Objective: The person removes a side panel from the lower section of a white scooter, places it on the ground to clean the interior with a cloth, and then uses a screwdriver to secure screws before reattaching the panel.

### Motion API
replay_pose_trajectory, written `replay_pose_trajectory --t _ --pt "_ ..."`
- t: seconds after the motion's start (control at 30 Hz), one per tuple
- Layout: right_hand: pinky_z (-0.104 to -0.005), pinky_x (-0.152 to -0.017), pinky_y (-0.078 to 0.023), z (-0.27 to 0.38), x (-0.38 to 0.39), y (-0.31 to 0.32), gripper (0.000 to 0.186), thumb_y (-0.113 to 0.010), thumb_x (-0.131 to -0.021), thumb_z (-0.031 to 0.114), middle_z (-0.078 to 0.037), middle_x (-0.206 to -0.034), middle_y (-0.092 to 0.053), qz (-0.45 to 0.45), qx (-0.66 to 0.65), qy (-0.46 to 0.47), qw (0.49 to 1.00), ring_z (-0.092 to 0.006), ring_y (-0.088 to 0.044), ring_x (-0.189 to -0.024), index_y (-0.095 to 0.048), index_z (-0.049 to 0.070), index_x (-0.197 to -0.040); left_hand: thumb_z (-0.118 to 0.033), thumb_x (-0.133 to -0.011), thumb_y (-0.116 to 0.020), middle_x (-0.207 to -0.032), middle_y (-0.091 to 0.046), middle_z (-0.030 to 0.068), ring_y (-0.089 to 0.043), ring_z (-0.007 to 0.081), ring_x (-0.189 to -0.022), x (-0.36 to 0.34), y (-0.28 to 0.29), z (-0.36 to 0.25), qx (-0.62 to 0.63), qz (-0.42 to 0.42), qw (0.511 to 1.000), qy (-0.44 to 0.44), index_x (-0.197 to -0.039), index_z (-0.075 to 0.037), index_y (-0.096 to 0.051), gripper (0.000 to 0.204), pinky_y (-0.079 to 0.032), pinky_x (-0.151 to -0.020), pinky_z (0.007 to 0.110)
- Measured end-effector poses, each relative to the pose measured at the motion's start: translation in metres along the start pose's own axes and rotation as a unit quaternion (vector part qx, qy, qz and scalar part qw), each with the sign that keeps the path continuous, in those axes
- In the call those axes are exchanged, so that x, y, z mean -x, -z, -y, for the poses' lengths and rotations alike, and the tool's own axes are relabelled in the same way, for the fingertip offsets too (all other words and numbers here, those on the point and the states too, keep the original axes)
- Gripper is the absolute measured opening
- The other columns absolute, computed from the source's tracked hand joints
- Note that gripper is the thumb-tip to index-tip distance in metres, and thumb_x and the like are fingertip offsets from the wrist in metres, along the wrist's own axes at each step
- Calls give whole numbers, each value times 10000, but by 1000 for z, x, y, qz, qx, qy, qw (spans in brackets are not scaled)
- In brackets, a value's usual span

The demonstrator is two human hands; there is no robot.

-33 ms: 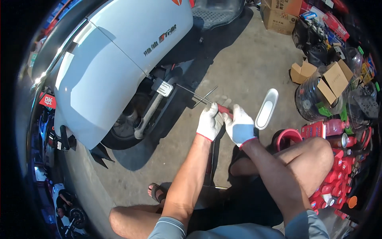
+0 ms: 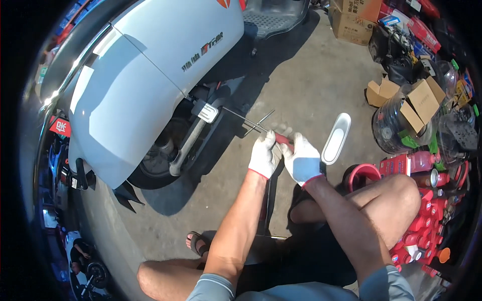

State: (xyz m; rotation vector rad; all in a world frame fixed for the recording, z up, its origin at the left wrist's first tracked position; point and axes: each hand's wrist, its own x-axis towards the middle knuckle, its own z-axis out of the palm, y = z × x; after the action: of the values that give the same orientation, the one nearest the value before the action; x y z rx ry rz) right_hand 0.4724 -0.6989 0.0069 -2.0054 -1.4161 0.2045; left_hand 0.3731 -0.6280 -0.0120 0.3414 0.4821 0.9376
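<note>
My left hand [image 2: 263, 154], in a white knit glove with a red cuff, is closed at the front of a red-handled tool [image 2: 283, 139] that looks like a screwdriver. My right hand [image 2: 304, 158], gloved alike, is closed on the rear of the same handle. The long thin shaft runs up and left to the silver end cap of an arm [image 2: 207, 113] beside the scooter's wheel [image 2: 155, 160]. Whether the tip touches it, I cannot tell. A thin metal rod [image 2: 267, 116] crosses the shaft. The white scooter body [image 2: 135, 95] stands on the left.
A long white dish [image 2: 336, 138] lies on the concrete floor right of my hands. Beyond it stand a pink-red bucket [image 2: 365, 175], a large clear plastic jug [image 2: 389, 123], cardboard boxes [image 2: 351, 26] and several red bottles [image 2: 422, 223]. My legs are bent on both sides.
</note>
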Motion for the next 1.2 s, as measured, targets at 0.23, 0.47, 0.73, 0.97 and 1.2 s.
replay_pose_trajectory --t 0.23,0.47,0.73,0.97,1.2 --pt "-451 -724 -544 -3 0 -5 359 -649 -881 306 -184 -900 -697 27 -73 -44 996 -372 -681 -844 -596 16 -1085 -153 -1033 -461 -1000 -635 121 -637 252 -920 -4 -1 12 -54 -90 994 -33 -1106 -14 -566 188 -555 -836 382" --pt "-457 -718 -540 -7 -2 -7 375 -656 -881 331 -212 -869 -697 48 -121 -98 987 -379 -685 -825 -610 16 -1080 -155 -1029 -474 -958 -635 122 -639 241 -841 -7 -16 13 -108 -192 975 -13 -1048 -3 -583 189 -555 -754 368" --pt "-436 -759 -536 7 -4 2 415 -650 -891 340 -218 -887 -701 93 -115 -157 976 -369 -689 -855 -618 6 -1135 -162 -1005 -540 -989 -609 132 -624 235 -862 1 -27 4 -149 -218 964 -30 -1069 -13 -523 163 -546 -742 382" --pt "-400 -821 -532 -5 0 -19 412 -655 -891 308 -241 -963 -698 98 -195 -180 959 -355 -686 -940 -630 -14 -1148 -164 -1003 -543 -897 -622 124 -618 240 -748 0 -30 4 -175 -259 950 -23 -1017 -11 -557 154 -527 -625 382" --pt "-309 -840 -519 -29 3 -49 421 -691 -870 215 -168 -1030 -725 79 -434 -206 874 -220 -699 -956 -627 -24 -1211 -122 -1005 -484 -827 -632 149 -637 283 -722 -1 -32 9 -206 -256 943 -49 -969 10 -548 151 -547 -637 405"
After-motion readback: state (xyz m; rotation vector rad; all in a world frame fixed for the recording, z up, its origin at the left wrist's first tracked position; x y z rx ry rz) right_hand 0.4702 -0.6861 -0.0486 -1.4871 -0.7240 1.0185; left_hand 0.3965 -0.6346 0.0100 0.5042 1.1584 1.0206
